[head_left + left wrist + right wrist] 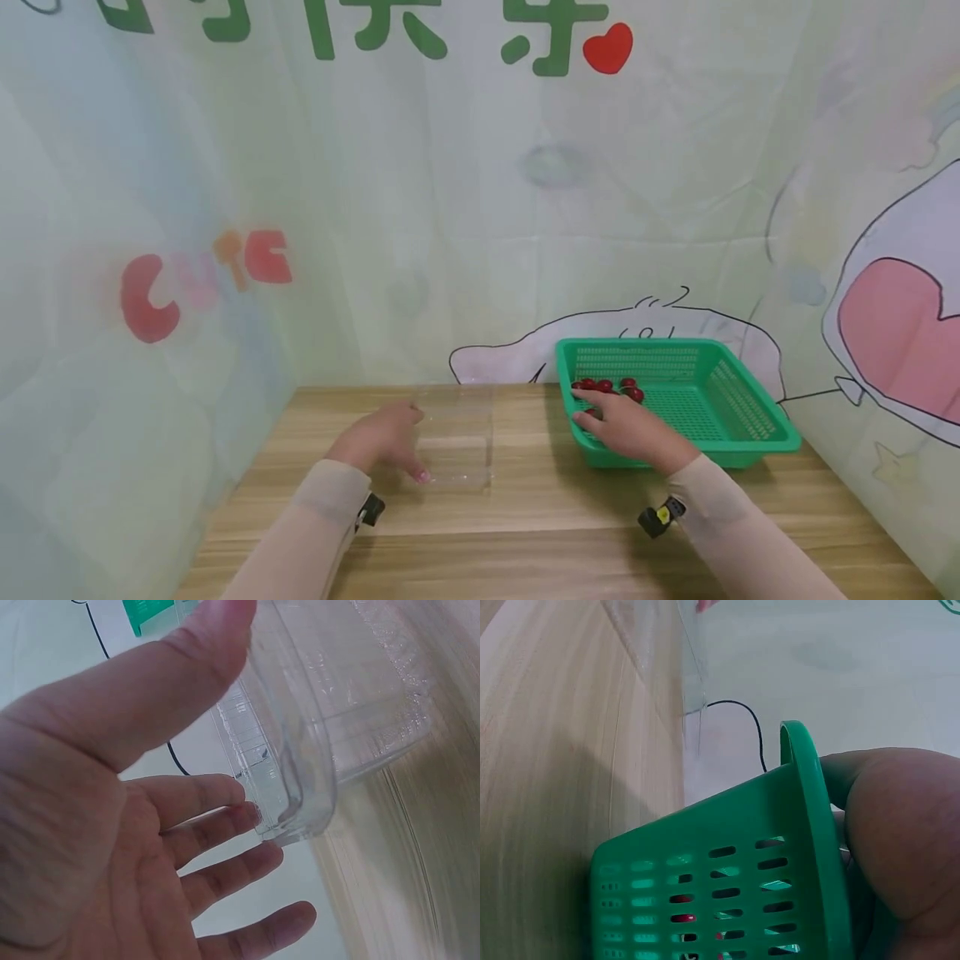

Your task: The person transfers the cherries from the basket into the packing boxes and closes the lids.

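A clear plastic box [454, 479] stands on the table left of centre. My left hand [386, 439] is at its left side, thumb and fingers spread apart. In the left wrist view, fingertips touch the box's rim [319, 780] while the other fingers extend loosely. Over on the right is a green plastic basket [753, 446] with several dark red cherries [628, 387] gathered at its left end. My right hand [636, 429] reaches over the front rim towards them, thumb and forefinger apart. In the right wrist view, the basket wall [742, 825] hides most of its fingers.
Both containers stand on a wood-grain table [517, 517]. A printed curtain [480, 208] rises behind the table and along both sides, close behind the basket. Each wrist carries a small black camera [369, 510].
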A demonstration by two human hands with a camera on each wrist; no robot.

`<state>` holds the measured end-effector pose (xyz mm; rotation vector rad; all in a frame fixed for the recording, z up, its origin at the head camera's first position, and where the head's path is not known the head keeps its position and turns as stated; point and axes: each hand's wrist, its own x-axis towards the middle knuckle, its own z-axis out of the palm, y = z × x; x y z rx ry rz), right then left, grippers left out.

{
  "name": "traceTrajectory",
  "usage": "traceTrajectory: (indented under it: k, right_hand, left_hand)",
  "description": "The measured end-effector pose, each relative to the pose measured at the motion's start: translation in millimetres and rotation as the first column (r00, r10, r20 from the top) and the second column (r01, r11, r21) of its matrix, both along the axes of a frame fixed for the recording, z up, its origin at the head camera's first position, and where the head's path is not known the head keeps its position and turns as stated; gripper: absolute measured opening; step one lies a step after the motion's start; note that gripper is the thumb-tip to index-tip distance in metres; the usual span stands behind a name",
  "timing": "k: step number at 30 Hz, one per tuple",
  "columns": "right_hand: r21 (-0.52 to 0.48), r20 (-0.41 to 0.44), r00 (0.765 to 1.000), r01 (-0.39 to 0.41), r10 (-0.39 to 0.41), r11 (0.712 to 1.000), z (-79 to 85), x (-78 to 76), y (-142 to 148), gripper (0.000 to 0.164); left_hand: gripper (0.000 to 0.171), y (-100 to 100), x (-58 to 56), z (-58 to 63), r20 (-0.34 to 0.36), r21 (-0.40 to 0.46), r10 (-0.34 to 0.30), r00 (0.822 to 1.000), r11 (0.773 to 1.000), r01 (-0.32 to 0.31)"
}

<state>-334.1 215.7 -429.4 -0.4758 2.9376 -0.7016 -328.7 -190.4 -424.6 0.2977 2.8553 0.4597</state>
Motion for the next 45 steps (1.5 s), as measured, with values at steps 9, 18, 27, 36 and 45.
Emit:
traceTrajectory:
  k: [9, 18, 27, 36, 45]
  right_hand:
    - [0.083, 0.065, 0.997, -0.049, 0.044, 0.995, 43.6, -8.8, 10, 0.059]
    - [0.115, 0.139, 0.987, -0.099, 0.082, 0.988, 88.8, -46.7, 40, 0.056]
    - [0.151, 0.262, 0.964, -0.004, -0.036, 0.988, 65.7, -95.4, 63, 0.045]
    - [0.23, 0.287, 0.953, 0.03, -0.097, 0.973, 33.2, -116.3, 79, 0.022]
    - [0.293, 0.239, 0.954, 0.105, -0.179, 0.95, 35.6, -90.0, 66, 0.011]
  left_hand:
    - [0.113, -2, -0.1, 4.2, 0.001, -0.028, 0.012, 1.0, 1.0, -0.012]
    - [0.113, -3, -4.5, 3.5, 0.003, -0.041, 0.025, 1.0, 0.999, -0.025]
    - [0.115, 2, -4.9, 0.0, 0.007, -0.041, 0.025, 1.0, 0.999, -0.025]
    - [0.113, 10, -1.7, 3.8, -0.001, -0.072, 0.01, 1.0, 0.997, -0.01]
    - [0.11, 11, -4.6, 3.8, 0.002, -0.115, 0.008, 1.0, 0.993, -0.008]
